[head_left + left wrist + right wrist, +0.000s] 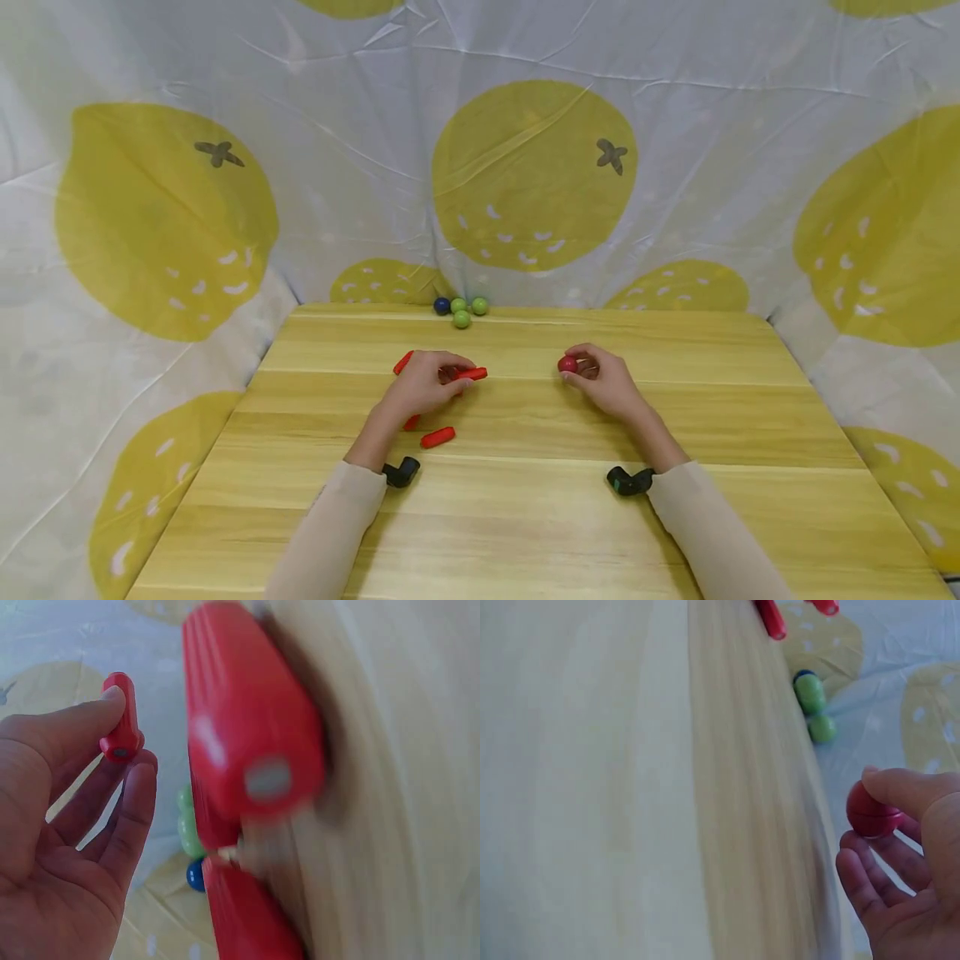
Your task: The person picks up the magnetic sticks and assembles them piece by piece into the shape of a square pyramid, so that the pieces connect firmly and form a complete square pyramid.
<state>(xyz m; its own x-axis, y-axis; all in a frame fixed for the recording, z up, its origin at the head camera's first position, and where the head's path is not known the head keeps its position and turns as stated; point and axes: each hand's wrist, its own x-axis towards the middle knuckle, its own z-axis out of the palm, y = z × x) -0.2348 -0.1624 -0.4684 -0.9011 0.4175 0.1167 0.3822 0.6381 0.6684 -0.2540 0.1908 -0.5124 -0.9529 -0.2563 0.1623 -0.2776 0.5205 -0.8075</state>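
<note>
My left hand (429, 385) pinches a red rod (472, 374) between thumb and fingers, held above the table. In the left wrist view this rod (129, 712) stands nearly upright, and a small grey disc shows in its end. Across from it, my right hand (606, 385) pinches a red ball (567, 364) with thumb and fingertips. The right wrist view shows a thin seam line around that ball (871, 811). A gap separates the held rod and the held ball. More red rods lie about the left hand: one rod (438, 437) in front, others partly hidden behind the hand and wrist.
At the table's back edge sit a dark blue ball (442, 306) and three green balls (461, 319) close together. A lemon-print cloth (532, 175) hangs behind and beside the wooden table (525, 517). Black wrist cameras (628, 481) are worn at both wrists.
</note>
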